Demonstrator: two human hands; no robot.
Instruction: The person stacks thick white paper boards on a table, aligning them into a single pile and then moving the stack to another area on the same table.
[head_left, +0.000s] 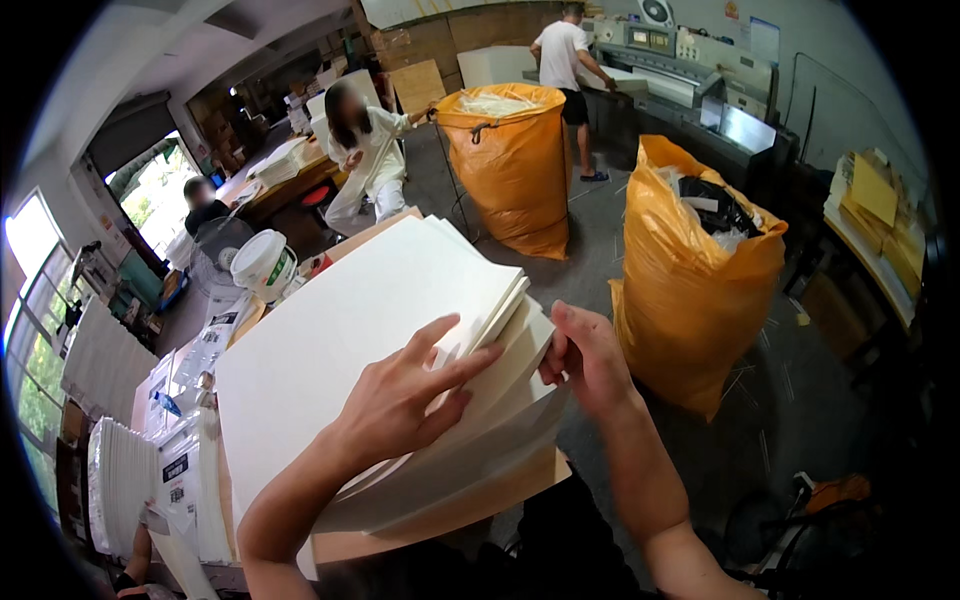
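Observation:
A tall stack of large white paper sheets (310,330) lies in front of me, its right-hand edge fanned into several lifted layers. My left hand (405,390) rests on the sheets near that edge, fingers spread and stretched out. At the right corner, my right hand (590,355) pinches the edge of some sheets between thumb and curled fingers. How many sheets it holds cannot be made out. Under the stack, a brown board (440,515) shows along the near side.
Two orange sacks, one (510,170) ahead and one (700,270) to the right, stand on the floor. A white bucket (264,264) sits beyond the stack. Paper bundles (125,480) lie left, by another person's arm (138,555). Other people are farther back, one at a large machine (680,90).

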